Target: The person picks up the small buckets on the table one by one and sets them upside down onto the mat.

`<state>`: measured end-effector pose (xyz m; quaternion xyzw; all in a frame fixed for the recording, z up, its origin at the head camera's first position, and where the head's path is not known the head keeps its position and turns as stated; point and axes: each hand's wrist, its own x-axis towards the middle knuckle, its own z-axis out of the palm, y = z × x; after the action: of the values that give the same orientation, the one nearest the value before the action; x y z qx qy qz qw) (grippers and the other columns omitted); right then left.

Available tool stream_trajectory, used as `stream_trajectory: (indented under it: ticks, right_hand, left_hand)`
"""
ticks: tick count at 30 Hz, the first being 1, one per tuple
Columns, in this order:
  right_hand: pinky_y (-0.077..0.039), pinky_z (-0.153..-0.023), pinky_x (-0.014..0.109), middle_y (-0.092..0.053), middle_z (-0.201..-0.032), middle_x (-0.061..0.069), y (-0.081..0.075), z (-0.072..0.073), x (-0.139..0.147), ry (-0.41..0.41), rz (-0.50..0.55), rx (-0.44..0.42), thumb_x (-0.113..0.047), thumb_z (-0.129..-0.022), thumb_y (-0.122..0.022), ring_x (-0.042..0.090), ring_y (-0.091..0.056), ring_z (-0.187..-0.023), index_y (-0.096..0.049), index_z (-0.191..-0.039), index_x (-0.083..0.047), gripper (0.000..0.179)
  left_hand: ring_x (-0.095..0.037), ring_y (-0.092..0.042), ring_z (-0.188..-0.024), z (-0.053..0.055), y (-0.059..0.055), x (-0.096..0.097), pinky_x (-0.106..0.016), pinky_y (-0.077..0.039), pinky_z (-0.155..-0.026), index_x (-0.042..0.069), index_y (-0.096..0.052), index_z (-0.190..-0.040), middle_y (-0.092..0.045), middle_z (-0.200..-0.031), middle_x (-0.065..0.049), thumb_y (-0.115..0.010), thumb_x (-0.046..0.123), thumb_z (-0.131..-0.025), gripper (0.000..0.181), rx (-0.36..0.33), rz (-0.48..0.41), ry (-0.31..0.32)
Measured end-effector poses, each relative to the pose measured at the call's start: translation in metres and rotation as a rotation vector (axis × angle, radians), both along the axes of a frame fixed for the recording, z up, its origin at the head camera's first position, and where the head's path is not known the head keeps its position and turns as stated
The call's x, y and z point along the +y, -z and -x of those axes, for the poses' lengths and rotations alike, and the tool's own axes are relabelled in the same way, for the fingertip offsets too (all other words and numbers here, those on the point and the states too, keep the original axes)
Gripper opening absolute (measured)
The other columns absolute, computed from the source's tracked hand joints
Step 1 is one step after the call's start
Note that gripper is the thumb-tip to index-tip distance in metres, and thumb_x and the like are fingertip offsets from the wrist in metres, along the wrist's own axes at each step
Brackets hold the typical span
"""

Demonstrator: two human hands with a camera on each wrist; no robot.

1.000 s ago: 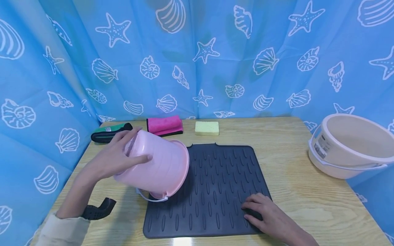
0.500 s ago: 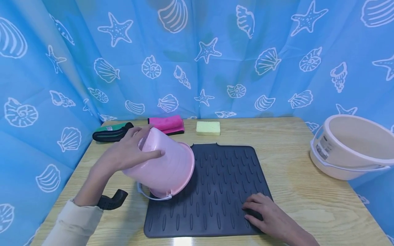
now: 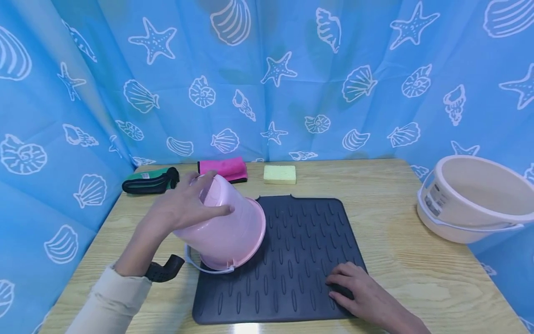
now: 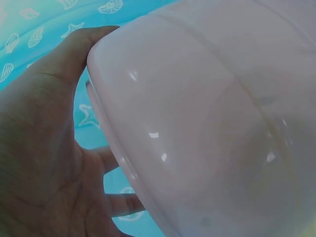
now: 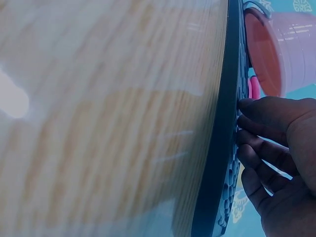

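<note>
A pink bucket leans tilted over the left part of a dark ribbed mat, its mouth facing down and to the right. Its pale handle hangs on the near side. My left hand grips the bucket by its raised base, thumb along the side and fingers over the bottom edge; the left wrist view shows the bucket's smooth wall close up. Resting on the mat's near right part, my right hand has loosely bent fingers. In the right wrist view its fingertips touch the mat with nothing held.
A cream bucket stands at the table's right edge. Along the back lie a green cloth with black trim, a folded pink cloth and a pale yellow sponge. A blue shell-print curtain hangs behind the wooden table.
My left hand has moved right and tipped the pink bucket's base up and rightward, so it stands steeper on the mat. My right hand has stayed in place.
</note>
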<state>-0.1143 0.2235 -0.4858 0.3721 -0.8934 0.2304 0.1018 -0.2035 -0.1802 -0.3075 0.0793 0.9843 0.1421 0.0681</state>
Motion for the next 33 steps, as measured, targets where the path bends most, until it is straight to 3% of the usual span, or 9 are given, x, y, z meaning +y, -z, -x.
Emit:
stream_trajectory:
  ticks: [10, 14, 18, 25, 33]
  right_hand:
    - [-0.049, -0.075, 0.03, -0.057, -0.102, -0.015, -0.001, -0.001, 0.0, 0.013, -0.029, -0.039, -0.017, -0.084, -0.081, 0.004, -0.05, -0.09, -0.074, -0.102, -0.02, 0.019]
    - [-0.049, -0.075, 0.03, -0.057, -0.102, -0.016, -0.002, -0.002, -0.001, 0.02, -0.029, -0.043, -0.018, -0.084, -0.081, 0.004, -0.05, -0.09, -0.075, -0.102, -0.021, 0.019]
    - [-0.049, -0.075, 0.03, -0.058, -0.102, -0.015, -0.001, -0.002, -0.001, 0.017, -0.026, -0.032, -0.017, -0.084, -0.081, 0.004, -0.051, -0.09, -0.075, -0.102, -0.02, 0.019]
    - [-0.05, -0.075, 0.03, -0.057, -0.102, -0.015, 0.0, 0.001, 0.0, 0.006, -0.027, -0.016, -0.018, -0.084, -0.081, 0.005, -0.052, -0.09, -0.075, -0.102, -0.02, 0.019]
    - [-0.051, -0.074, 0.03, -0.057, -0.101, -0.015, 0.001, 0.002, 0.003, -0.031, -0.013, 0.004, -0.017, -0.084, -0.081, 0.005, -0.053, -0.09, -0.074, -0.102, -0.019, 0.019]
  left_hand:
    - [-0.053, -0.053, -0.119, 0.003, 0.003, 0.01, -0.066, -0.049, -0.082, 0.027, -0.025, -0.16, -0.028, -0.155, -0.024, -0.049, 0.09, -0.074, 0.109, 0.036, 0.063, 0.03]
    - [-0.048, -0.059, -0.11, 0.004, 0.005, 0.016, -0.054, -0.053, -0.07, 0.028, -0.025, -0.16, -0.03, -0.155, -0.023, -0.051, 0.088, -0.074, 0.108, 0.035, 0.091, 0.035]
    - [-0.042, -0.062, -0.091, 0.005, 0.006, 0.024, -0.042, -0.049, -0.059, 0.03, -0.024, -0.16, -0.032, -0.154, -0.02, -0.051, 0.087, -0.074, 0.107, 0.032, 0.129, 0.032]
    - [-0.031, -0.055, -0.064, 0.007, 0.007, 0.037, -0.041, -0.046, -0.058, 0.03, -0.025, -0.16, -0.039, -0.147, -0.018, -0.051, 0.088, -0.073, 0.108, 0.056, 0.187, 0.032]
    - [-0.031, -0.055, -0.067, 0.005, 0.009, 0.05, -0.043, -0.049, -0.061, 0.028, -0.029, -0.159, -0.045, -0.139, -0.02, -0.05, 0.089, -0.073, 0.108, 0.08, 0.246, 0.053]
